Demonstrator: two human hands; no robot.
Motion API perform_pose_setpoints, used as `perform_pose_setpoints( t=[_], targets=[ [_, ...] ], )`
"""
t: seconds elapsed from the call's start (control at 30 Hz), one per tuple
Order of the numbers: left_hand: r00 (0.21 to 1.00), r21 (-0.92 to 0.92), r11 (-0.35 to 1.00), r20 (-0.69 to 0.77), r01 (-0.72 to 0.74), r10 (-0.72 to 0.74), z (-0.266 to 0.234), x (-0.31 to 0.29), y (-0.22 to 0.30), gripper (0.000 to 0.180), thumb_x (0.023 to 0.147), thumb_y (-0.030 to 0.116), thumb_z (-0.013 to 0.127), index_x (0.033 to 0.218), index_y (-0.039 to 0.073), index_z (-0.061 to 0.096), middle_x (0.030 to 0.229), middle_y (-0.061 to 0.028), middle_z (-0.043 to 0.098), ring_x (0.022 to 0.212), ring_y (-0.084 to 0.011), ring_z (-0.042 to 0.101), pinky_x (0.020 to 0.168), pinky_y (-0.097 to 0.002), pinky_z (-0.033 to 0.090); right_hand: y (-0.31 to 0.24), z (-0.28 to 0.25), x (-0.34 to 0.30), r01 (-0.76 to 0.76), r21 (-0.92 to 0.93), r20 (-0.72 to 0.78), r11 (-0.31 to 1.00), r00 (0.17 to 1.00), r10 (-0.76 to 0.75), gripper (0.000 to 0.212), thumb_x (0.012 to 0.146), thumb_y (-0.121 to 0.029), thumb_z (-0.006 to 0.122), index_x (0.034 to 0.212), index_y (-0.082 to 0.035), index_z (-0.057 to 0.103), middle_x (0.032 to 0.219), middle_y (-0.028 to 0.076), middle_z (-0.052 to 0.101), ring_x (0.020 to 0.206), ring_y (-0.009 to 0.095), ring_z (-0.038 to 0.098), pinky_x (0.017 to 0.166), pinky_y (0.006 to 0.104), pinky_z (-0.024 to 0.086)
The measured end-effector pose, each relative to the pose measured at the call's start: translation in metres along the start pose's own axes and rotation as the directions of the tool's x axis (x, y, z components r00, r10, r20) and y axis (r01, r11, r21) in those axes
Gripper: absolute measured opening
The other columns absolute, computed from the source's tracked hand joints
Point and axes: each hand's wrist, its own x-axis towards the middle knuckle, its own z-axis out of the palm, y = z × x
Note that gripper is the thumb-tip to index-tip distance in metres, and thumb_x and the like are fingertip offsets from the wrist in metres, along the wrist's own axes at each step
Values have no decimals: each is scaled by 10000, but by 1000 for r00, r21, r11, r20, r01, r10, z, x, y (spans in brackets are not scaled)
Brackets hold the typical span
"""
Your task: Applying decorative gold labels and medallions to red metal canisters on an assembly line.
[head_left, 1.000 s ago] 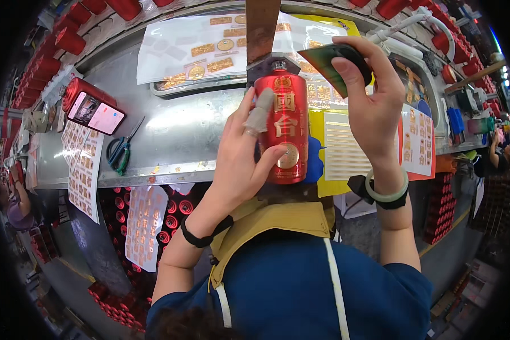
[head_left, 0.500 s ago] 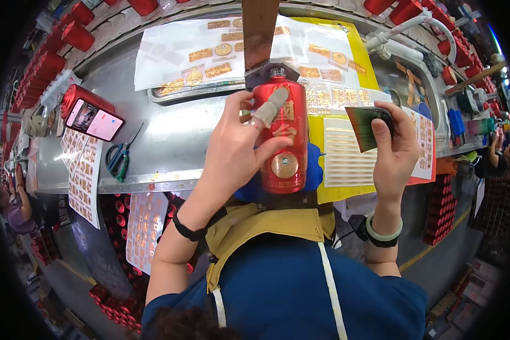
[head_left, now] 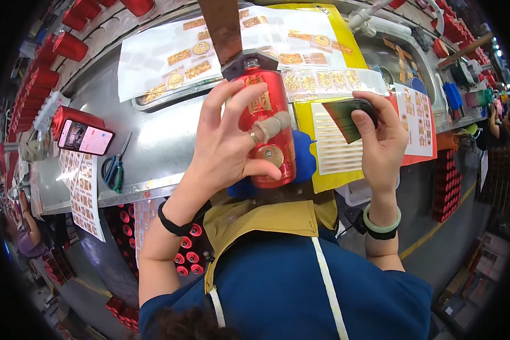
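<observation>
A red bottle (head_left: 283,144) with gold characters and a round gold emblem (head_left: 270,155) lies in front of me, its neck against a dark holder (head_left: 249,61). Over it, my left hand (head_left: 221,136) has its fingers spread. One finger, wrapped in a pale cover (head_left: 273,126), rests on the bottle's front just above the emblem, and the thumb lies by the emblem's lower edge. My right hand (head_left: 382,141) pinches a dark green, flat scraper (head_left: 345,118) above the sheet with pale strips (head_left: 337,153), apart from the bottle. Blue padding (head_left: 305,161) shows beneath the bottle.
Sheets of gold stickers (head_left: 178,59) cover the far bench, partly on a metal tray (head_left: 144,105). At left are a phone (head_left: 86,136) against a red container (head_left: 76,118), scissors (head_left: 114,169) and a hanging sticker sheet (head_left: 85,195). A sink (head_left: 399,56) stands at right.
My left hand has moved down the bottle, its covered finger going from the upper character to just above the emblem. The right hand still holds the scraper. The whole view has turned slightly.
</observation>
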Motion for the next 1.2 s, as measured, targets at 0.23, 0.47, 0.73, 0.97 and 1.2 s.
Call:
perform_pose_setpoints(
  t=[0.23, 0.47, 0.73, 0.97, 1.2],
  targets=[
    [997, 27, 998, -46, 60, -59, -8, 0, 1, 810, 717, 851, 565, 1205, 244, 788, 1522, -108, 464, 1395, -384, 369, 1171, -570, 351, 0, 6, 0, 15, 3, 33, 1000, 999, -15, 221, 965, -47, 723, 1176, 13, 699, 995, 76, 733, 899, 113, 669, 817, 258, 524],
    [997, -81, 996, 69, 34, -28, -5, -45, 35, 847, 750, 900, 535, 1241, 254, 776, 1548, -166, 424, 1464, -426, 286, 1224, -564, 277, -1, 20, 14, 194, -28, 118, 981, 975, -190, 218, 923, -5, 736, 1140, -3, 712, 981, 104, 740, 893, 174, 701, 816, 288, 546],
    [862, -404, 809, -88, 427, -499, 19, -60, 65, 1006, 666, 192, 957, 1507, -40, 456, 1577, -252, 392, 1415, -433, 436, 1161, -506, 379, 21, 30, -27, 690, -87, 402, 719, 684, -608, 279, 759, -50, 733, 1012, -151, 790, 979, -13, 745, 835, 188, 598, 788, 326, 482],
    [866, -406, 820, -120, 404, -486, 23, -61, 65, 931, 716, 97, 901, 1519, -51, 454, 1523, -260, 504, 1370, -401, 534, 1147, -454, 429, 20, 47, -4, 533, -50, 283, 845, 819, -500, 245, 830, -69, 762, 1070, -97, 726, 863, 52, 706, 757, 274, 597, 769, 392, 457],
    [820, -580, 647, 66, 495, -569, 36, -77, 59, 950, 749, 9, 826, 1569, -54, 352, 1537, -267, 480, 1389, -444, 503, 1168, -463, 405, 20, 37, -33, 845, 55, 413, 533, 466, -782, 282, 782, -124, 708, 1050, -163, 783, 993, -55, 720, 772, 175, 576, 842, 340, 489]
  ],
)
